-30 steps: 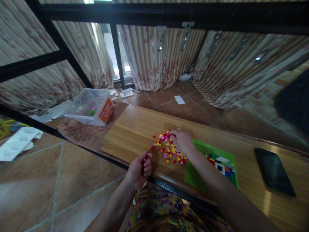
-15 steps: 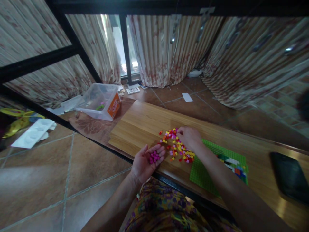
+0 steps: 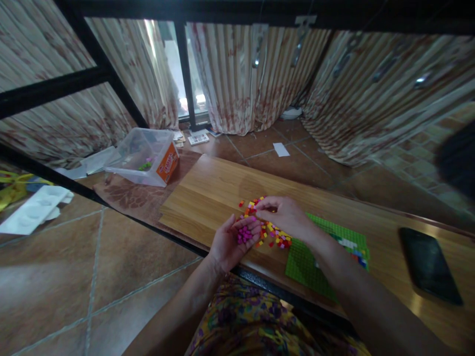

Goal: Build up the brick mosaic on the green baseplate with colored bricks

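My left hand is palm up and slightly cupped over the near table edge. Several small magenta toy bricks lie in its palm. Just above its fingertips is my right hand, thumb and index finger apart; I see nothing between them. Beneath and around the right hand spreads a pile of small red, yellow, orange and pink bricks, partly hidden by both hands. A green studded baseplate lies under my right forearm, with white, blue and other coloured bricks on it.
A black phone rests on the wooden table, to the right. At the left end, a clear plastic bin with an orange label sits on a brown cloth. A white moulded tray is at the far left.
My right hand has moved left from the pile to above my left fingertips, and its fingers have parted. My left hand has shifted slightly right and up. The view has turned slightly.
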Motion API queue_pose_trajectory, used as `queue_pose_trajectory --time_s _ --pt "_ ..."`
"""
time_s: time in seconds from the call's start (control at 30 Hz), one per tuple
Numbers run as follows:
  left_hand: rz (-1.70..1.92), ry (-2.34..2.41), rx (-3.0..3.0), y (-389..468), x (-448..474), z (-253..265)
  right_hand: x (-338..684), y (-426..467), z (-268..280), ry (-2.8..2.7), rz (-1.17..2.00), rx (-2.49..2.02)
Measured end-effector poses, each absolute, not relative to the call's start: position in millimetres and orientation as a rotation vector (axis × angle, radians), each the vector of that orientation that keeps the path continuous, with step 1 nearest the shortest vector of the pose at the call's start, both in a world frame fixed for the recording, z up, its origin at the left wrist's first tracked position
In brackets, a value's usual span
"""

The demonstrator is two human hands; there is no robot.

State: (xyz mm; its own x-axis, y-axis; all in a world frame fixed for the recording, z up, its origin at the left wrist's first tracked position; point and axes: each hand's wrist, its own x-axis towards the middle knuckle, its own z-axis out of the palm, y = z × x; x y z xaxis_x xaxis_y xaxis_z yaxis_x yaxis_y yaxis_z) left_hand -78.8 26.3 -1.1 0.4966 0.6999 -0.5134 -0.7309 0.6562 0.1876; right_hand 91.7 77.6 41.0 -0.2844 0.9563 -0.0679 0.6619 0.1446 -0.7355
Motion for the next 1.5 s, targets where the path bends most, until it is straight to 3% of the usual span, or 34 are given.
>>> queue_pose_trajectory --time_s 0.23,0.57,1.17,1.33,1.5 --pt "0.902 0.679 -0.09 32 -77 -5 124 92 29 -1.966 0.577 -1.845" --pt "0.868 0.66 -0.036 29 -88 -12 118 75 7 -2.429 0.471 -1.803" --pt "0.868 0.675 -0.014 28 -87 -14 105 66 14 -2.516 0.28 -1.933" --pt "0.86 0.672 -0.01 28 -88 -14 109 65 3 -2.351 0.419 -1.908" --pt "0.849 0.736 0.061 28 -82 -13 119 63 5 -1.926 0.909 -1.654"
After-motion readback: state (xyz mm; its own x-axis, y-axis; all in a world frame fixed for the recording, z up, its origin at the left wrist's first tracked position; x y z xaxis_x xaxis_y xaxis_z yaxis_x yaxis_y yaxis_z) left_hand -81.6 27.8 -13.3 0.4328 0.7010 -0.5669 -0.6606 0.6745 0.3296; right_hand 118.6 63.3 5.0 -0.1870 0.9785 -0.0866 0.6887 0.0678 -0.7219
